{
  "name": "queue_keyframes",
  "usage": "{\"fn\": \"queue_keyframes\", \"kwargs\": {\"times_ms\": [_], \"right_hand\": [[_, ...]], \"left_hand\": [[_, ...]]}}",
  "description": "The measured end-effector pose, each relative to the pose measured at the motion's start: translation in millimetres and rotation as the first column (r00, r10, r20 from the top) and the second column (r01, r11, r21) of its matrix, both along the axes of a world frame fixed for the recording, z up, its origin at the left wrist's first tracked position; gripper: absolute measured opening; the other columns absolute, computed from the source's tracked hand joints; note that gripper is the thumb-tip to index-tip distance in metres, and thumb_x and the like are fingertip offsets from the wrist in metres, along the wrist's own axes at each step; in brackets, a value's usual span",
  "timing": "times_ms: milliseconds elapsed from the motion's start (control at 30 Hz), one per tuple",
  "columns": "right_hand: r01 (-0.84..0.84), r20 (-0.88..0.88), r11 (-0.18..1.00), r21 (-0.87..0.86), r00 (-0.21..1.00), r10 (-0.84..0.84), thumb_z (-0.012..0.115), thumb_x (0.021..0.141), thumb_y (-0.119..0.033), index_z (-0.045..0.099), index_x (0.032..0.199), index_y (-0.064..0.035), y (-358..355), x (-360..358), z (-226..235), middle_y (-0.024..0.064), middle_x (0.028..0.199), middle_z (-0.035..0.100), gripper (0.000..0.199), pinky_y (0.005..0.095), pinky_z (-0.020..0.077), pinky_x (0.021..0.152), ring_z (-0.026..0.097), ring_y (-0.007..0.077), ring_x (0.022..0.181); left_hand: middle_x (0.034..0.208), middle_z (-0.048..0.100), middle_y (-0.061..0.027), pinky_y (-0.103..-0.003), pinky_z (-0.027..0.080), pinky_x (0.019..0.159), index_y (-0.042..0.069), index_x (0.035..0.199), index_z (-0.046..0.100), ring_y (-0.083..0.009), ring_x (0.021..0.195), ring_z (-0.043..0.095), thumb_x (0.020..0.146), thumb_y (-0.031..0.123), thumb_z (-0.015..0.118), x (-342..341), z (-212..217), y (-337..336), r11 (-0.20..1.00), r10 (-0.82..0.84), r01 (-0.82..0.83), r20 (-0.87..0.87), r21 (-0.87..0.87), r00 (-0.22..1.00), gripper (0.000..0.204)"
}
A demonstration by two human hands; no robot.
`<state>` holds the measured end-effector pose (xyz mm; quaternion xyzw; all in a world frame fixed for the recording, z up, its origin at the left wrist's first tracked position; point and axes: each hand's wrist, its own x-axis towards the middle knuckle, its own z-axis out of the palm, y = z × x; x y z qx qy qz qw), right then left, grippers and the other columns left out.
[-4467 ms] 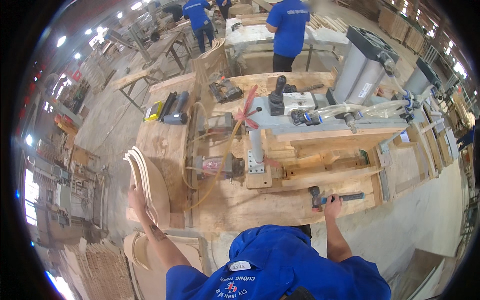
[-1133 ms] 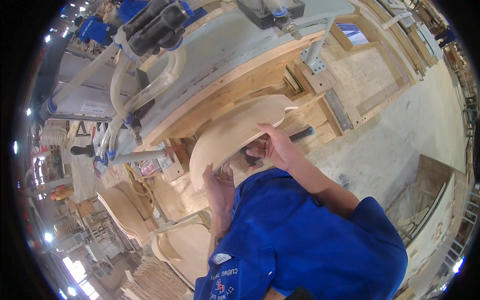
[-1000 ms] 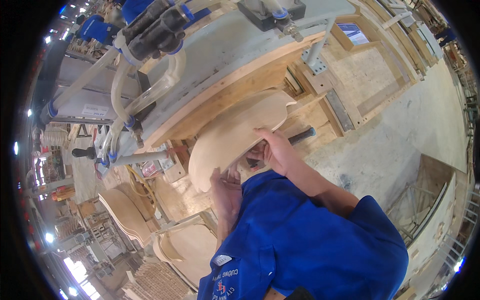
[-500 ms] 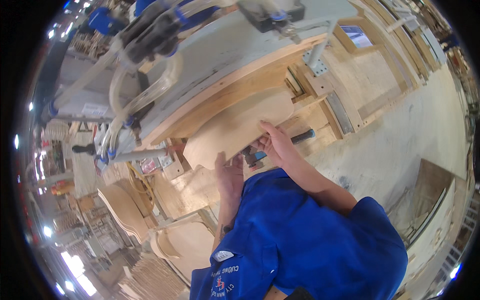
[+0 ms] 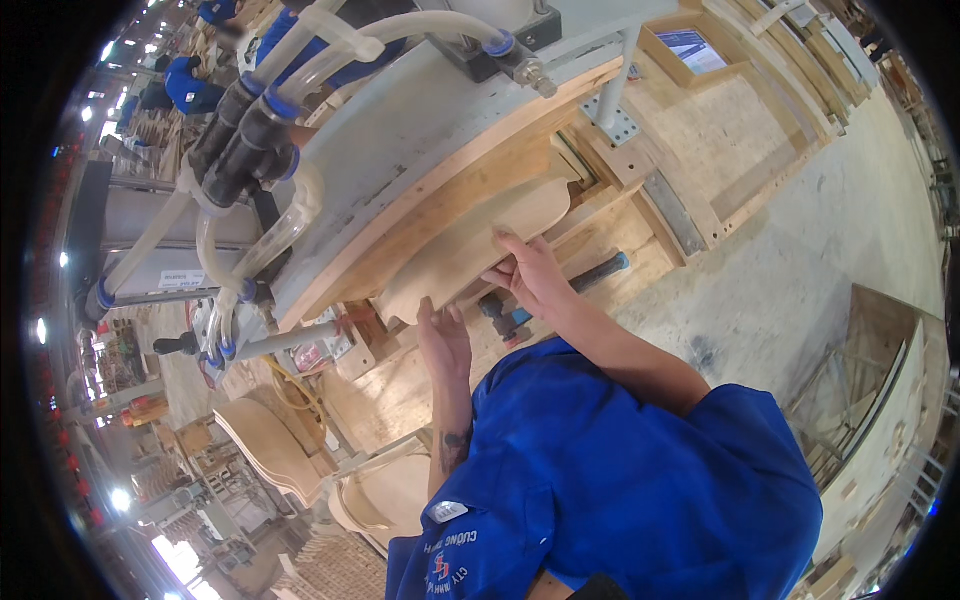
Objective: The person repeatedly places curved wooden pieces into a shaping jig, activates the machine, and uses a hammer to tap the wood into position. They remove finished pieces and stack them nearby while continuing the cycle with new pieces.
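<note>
A thin, pale wooden panel point(image 5: 470, 247) with a wavy outline lies partly under the curved wooden block point(image 5: 420, 212) of a grey press. My left hand point(image 5: 445, 345) grips the panel's near edge at its left end, thumb on top and fingers curled beneath. Further right, my right hand point(image 5: 532, 275) pinches the same edge, with its thumb on the upper face and fingers below. The panel's far side is hidden by the press. On the bench just below my right hand lies a mallet-like tool point(image 5: 598, 272) with a black and blue handle.
Clear hoses and black fittings point(image 5: 245, 140) hang at the press's left. A metal post point(image 5: 612, 100) stands at its right corner. Curved wooden panels point(image 5: 265, 440) are stacked at lower left. A framed tray point(image 5: 650, 40) holds a screen-like item. Other people in blue point(image 5: 190, 85) are far off.
Both hands have pushed the panel farther under the press, and less of its surface shows. The view has shifted slightly. Both hands keep their grip.
</note>
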<state>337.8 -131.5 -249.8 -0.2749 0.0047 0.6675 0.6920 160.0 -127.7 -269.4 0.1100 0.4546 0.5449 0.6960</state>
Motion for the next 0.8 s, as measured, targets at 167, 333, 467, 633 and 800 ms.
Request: {"fn": "queue_keyframes", "kwargs": {"times_ms": [167, 333, 467, 633, 800], "right_hand": [[-0.009, -0.014, 0.998, -0.063, 1.0, 0.008, 0.054, 0.096, -0.012, 0.043, 0.125, -0.0059, -13.2, 1.2, -1.0, 0.0122, 0.12, 0.06, 0.032, 0.0459, 0.0548, 0.09, 0.064, 0.0275, 0.106], [0.005, -0.025, 0.996, -0.092, 1.0, -0.007, 0.056, 0.094, -0.013, 0.046, 0.121, -0.0043, -17.9, 3.6, -2.0, 0.013, 0.117, 0.061, 0.03, 0.0466, 0.0537, 0.092, 0.064, 0.0281, 0.106], [-0.02, -0.036, 0.991, -0.134, 0.999, 0.015, 0.058, 0.094, -0.014, 0.051, 0.117, -0.0035, -14.2, 4.3, -6.7, 0.0122, 0.114, 0.063, 0.026, 0.0455, 0.0542, 0.091, 0.065, 0.0277, 0.104], [-0.051, 0.101, 0.983, -0.176, 0.992, 0.07, 0.058, 0.093, -0.012, 0.054, 0.114, -0.0015, 0.8, -2.3, -15.4, 0.0106, 0.111, 0.062, 0.024, 0.0437, 0.0548, 0.092, 0.065, 0.0268, 0.1], [-0.01, 0.137, 0.976, -0.217, 0.99, 0.041, 0.063, 0.092, -0.013, 0.056, 0.11, -0.0011, 5.6, -8.1, -5.0, 0.0087, 0.109, 0.061, 0.023, 0.0399, 0.0548, 0.092, 0.062, 0.0224, 0.101]], "left_hand": [[0.097, 0.062, 0.0004, -0.025, 0.052, 0.076, 0.008, 0.11, 0.057, -0.0112, 0.09, 0.062, 0.097, 0.017, 0.058, -9.2, -9.5, -11.9, 0.998, -0.013, 0.014, 0.025, -0.054, 1.0, 0.017], [0.101, 0.063, -0.0009, -0.026, 0.052, 0.075, 0.008, 0.112, 0.057, -0.013, 0.09, 0.062, 0.097, 0.017, 0.057, -10.5, -7.1, -16.0, 0.996, -0.081, 0.083, 0.032, -0.036, 0.996, 0.018], [0.104, 0.063, -0.0034, -0.026, 0.052, 0.075, 0.005, 0.115, 0.056, -0.0148, 0.089, 0.062, 0.098, 0.017, 0.055, -0.8, 7.5, -14.3, 0.995, 0.012, -0.004, 0.077, -0.101, 0.997, 0.021], [0.111, 0.061, -0.0136, -0.03, 0.053, 0.081, -0.002, 0.119, 0.051, -0.0198, 0.095, 0.063, 0.102, 0.023, 0.046, -20.8, -4.9, 5.8, 0.984, -0.166, 0.169, 0.044, -0.058, 0.985, 0.031], [0.113, 0.064, -0.0145, -0.034, 0.054, 0.09, 0.0, 0.118, 0.053, -0.0251, 0.107, 0.064, 0.103, 0.029, 0.044, -25.5, 9.0, 11.1, 0.966, -0.223, 0.246, 0.218, -0.083, 0.95, 0.033]]}}
